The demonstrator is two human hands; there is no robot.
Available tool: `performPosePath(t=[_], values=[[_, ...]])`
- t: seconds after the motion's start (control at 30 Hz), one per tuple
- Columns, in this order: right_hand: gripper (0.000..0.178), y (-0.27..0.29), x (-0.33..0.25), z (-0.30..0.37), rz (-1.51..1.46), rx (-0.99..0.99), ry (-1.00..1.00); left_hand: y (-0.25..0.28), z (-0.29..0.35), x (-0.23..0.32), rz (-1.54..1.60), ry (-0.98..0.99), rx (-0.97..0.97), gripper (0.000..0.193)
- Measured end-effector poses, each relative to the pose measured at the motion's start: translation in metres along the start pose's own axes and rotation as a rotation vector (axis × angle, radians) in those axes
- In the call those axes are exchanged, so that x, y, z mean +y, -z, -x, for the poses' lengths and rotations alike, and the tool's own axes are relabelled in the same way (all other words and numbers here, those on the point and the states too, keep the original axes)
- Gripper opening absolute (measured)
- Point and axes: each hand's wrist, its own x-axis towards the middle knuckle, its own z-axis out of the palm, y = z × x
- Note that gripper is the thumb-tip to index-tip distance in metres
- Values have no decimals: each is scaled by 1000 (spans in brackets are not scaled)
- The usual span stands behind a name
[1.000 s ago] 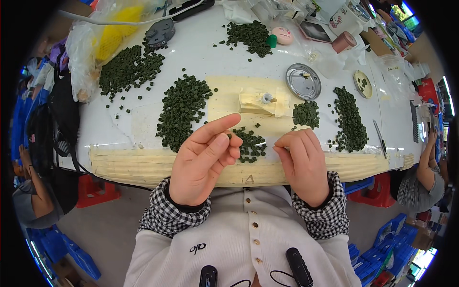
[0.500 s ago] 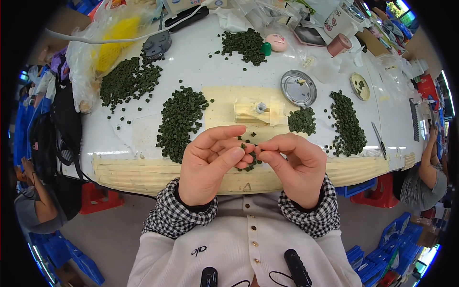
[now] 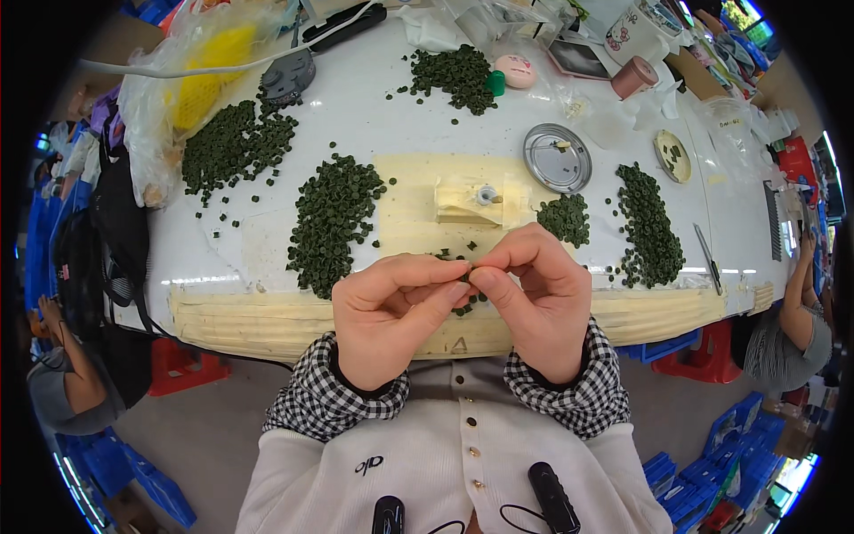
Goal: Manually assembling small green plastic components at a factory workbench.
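Observation:
My left hand and my right hand meet at their fingertips over the near edge of the table. Both are pinched closed around a small dark green piece, mostly hidden by the fingers. A few more green pieces lie on the table just beneath. Beyond the hands stands a block wrapped in cream tape with a small metal ring on top. A large heap of round green pieces lies to its left, a smaller heap to its right.
More green heaps lie far left, at the back and at right. A round metal lid, a small dish and a thin pointed tool are on the right. Plastic bags crowd the back left. Other people sit at both sides.
The hands have come together, the right moving left and slightly up. The left hand's spread fingers have closed into a pinch, and the fingertips of both hands now touch.

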Motion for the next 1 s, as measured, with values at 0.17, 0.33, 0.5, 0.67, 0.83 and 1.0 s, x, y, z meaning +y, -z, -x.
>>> performPosePath(t=[0.17,0.33,0.5,0.67,0.83,1.0], values=[[9,-2,2,2,74,20,71,3,-1,-1,-73,-52,-6,23],[16,-2,3,4,59,4,63,-4,0,2,76,14,93,22],[16,-2,2,5,86,13,51,-1,0,1,22,-4,77,21],[16,-2,1,6,89,16,49,1,-1,-3,-182,-122,74,21],[21,1,-1,6,154,-36,121,0,0,-1,-78,-45,95,21],[27,5,-6,6,263,-98,150,7,-5,-5,-74,-77,54,18]])
